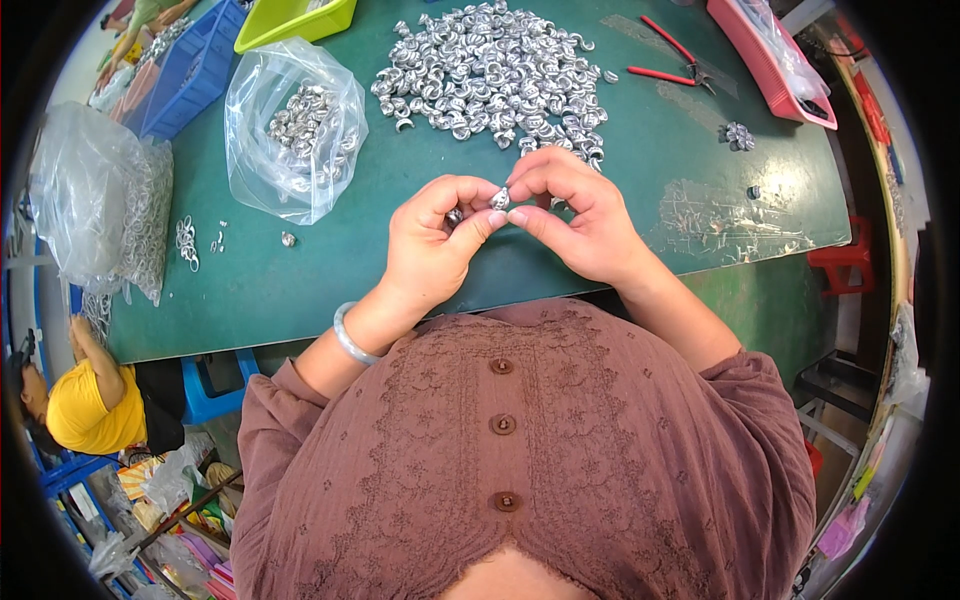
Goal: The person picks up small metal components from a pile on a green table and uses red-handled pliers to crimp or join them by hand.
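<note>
Two hands are meeting just above the green worktop (300,290), the left hand (432,245) and right hand (580,215) pinching with closed fingers one small silver metal piece (500,198), seemingly light, stiff and slippery, best held by its edges.

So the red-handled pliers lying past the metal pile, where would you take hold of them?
By the two red handles, probably from the person's right. The pliers lie flat on the green table, handles spread toward the far left, dark jaws pointing toward the red tray. The right hand is nearer them than the left hand.
</note>
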Available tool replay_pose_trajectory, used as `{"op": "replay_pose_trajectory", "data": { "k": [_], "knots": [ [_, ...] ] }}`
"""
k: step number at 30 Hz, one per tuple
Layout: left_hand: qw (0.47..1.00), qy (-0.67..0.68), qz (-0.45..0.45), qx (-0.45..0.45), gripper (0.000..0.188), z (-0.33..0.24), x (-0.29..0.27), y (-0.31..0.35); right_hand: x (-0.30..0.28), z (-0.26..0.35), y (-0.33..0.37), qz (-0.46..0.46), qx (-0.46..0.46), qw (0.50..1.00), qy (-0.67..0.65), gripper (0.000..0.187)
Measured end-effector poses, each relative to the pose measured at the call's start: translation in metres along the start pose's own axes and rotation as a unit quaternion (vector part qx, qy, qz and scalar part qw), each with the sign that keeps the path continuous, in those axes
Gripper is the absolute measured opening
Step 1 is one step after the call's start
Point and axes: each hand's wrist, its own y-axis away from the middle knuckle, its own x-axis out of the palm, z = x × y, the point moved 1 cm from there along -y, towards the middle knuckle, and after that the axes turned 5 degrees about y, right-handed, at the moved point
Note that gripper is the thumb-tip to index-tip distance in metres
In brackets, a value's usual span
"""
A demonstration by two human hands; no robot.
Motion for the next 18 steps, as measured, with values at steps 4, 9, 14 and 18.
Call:
{"op": "replay_pose_trajectory", "data": {
  "k": [4,9,14,18],
  "knots": [
    [1.000,0.004,-0.001,0.020,0.015,0.0016,-0.0006,0.0002,0.0008,0.0015,-0.0003,-0.003,-0.003,1.000,0.003,0.012],
    [0.999,-0.001,0.009,0.041,0.014,0.0010,-0.0003,-0.0004,0.0018,-0.0011,-0.0002,-0.007,-0.016,1.000,-0.004,0.011],
    [0.999,-0.003,0.015,0.049,0.015,0.0005,-0.0002,0.0001,0.0005,0.0004,-0.0001,-0.011,0.003,1.000,-0.004,0.009],
    [1.000,0.001,0.012,0.001,0.012,-0.0023,-0.0012,0.0008,-0.0002,0.0014,-0.0003,-0.003,0.039,0.999,-0.019,0.006]
  ]
}}
